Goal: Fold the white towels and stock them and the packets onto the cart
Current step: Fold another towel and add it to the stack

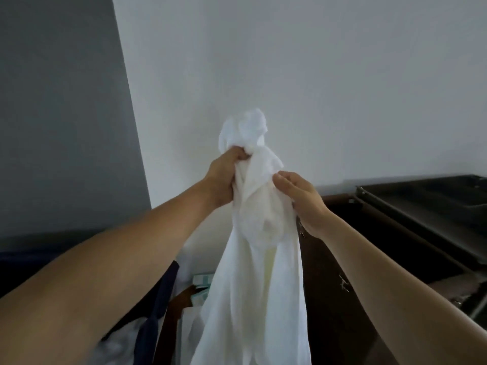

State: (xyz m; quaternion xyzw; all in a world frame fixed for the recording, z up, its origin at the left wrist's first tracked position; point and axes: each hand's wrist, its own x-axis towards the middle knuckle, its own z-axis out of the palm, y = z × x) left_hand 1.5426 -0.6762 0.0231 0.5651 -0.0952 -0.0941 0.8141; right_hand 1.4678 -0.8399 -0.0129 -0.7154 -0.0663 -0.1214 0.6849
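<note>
One white towel (253, 259) is held up, bunched.
It is gripped by the fingers of left hand (224, 177) and right hand (300, 201); corners must be found next.

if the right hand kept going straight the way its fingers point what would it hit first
The white towel: the right hand points up-left with its fingertips at the bunched cloth. Just beyond lies the left hand gripping it, though depth is unclear.

One crumpled white cloth towel (253, 259) is hanging between two hands, left hand (224, 177) and right hand (300, 198); two green-striped packets (203, 279) and one dark cart (421, 206) are showing.
</note>
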